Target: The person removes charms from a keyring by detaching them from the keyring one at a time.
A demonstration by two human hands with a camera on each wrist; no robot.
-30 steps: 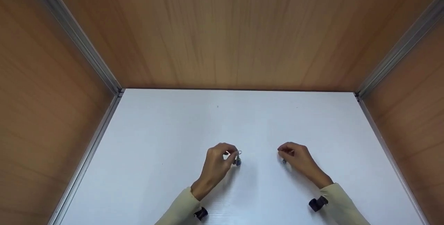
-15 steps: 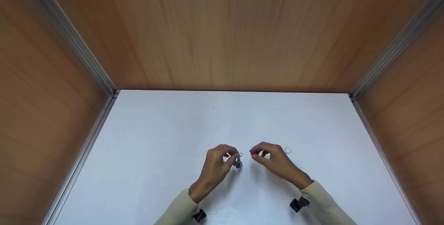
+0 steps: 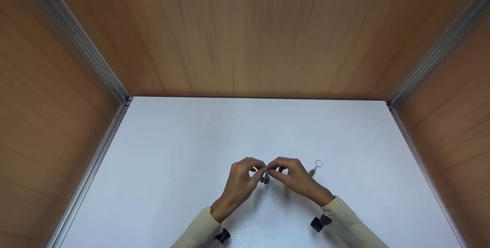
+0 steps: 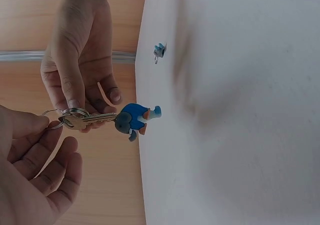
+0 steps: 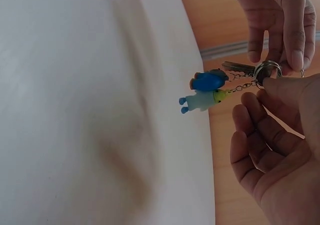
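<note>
Right hand (image 3: 294,177) moved left | both hands pinch keyring (image 5: 265,71) | mid-table (image 3: 191,156)

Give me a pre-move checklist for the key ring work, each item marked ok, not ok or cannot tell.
1. Left hand pinches the key ring: ok.
2. Right hand fingertips meet the ring: ok.
3. Key hangs on the ring: ok.
4. Blue figure charm hangs clear above the white table: ok.
5. Ring's split pried open: cannot tell.
6. Spare keychain lies apart from both hands on the table: ok.
</note>
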